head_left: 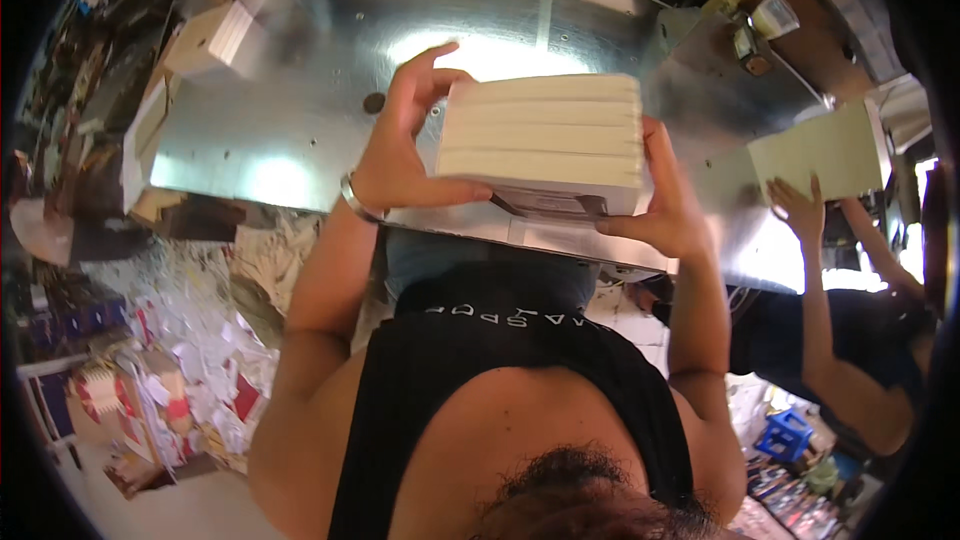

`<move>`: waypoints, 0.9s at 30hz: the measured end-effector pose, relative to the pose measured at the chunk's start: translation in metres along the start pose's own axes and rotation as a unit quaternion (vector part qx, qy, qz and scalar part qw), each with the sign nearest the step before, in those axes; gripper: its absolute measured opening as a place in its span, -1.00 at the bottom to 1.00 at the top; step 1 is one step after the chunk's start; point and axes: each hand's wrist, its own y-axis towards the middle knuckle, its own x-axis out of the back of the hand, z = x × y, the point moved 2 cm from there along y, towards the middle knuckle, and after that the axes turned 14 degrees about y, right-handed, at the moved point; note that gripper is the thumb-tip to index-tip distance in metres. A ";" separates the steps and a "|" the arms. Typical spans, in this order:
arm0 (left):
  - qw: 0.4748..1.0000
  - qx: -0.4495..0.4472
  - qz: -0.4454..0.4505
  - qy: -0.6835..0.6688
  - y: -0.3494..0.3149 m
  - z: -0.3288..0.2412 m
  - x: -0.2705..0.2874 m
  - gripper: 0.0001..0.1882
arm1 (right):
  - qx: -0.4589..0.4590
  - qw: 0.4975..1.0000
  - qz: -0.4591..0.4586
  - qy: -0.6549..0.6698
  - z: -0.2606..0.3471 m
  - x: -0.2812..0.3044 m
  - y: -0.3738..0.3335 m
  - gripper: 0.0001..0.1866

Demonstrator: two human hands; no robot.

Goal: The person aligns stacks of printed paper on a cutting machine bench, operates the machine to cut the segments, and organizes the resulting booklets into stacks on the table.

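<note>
A stack of books (540, 130), several thick blocks with cream page edges, is held between both my hands over the metal table (330, 120). A dark printed cover shows on its near side. My left hand (405, 145) grips the stack's left end, its thumb along the near lower edge and its index finger raised off it. At the right end, my right hand (670, 200) clasps the stack, thumb on the near side and fingers partly hidden behind it. A metal band circles my left wrist.
At the table's left stands a paper stack (215, 40). On the right, a co-worker's hand (800, 208) rests on an open pale sheet or booklet (825, 155). Paper scraps (190, 340) litter the floor at left; a blue stool (783, 434) stands lower right.
</note>
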 end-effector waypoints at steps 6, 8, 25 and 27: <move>0.998 -0.001 0.038 0.045 0.010 -0.004 -0.007 0.28 | -0.122 0.916 -0.073 0.375 -0.065 -0.058 -0.011 -0.21; 0.999 0.030 0.028 0.031 0.002 -0.001 -0.012 0.19 | -0.088 0.915 -0.089 0.384 -0.056 -0.055 -0.008 -0.30; 0.981 0.179 0.076 -0.018 -0.046 0.043 -0.026 0.03 | -0.075 0.925 -0.095 0.361 -0.062 -0.055 -0.015 -0.35; 0.982 0.177 0.071 -0.008 -0.047 0.045 -0.025 0.02 | -0.074 0.924 -0.109 0.358 -0.064 -0.053 -0.018 -0.29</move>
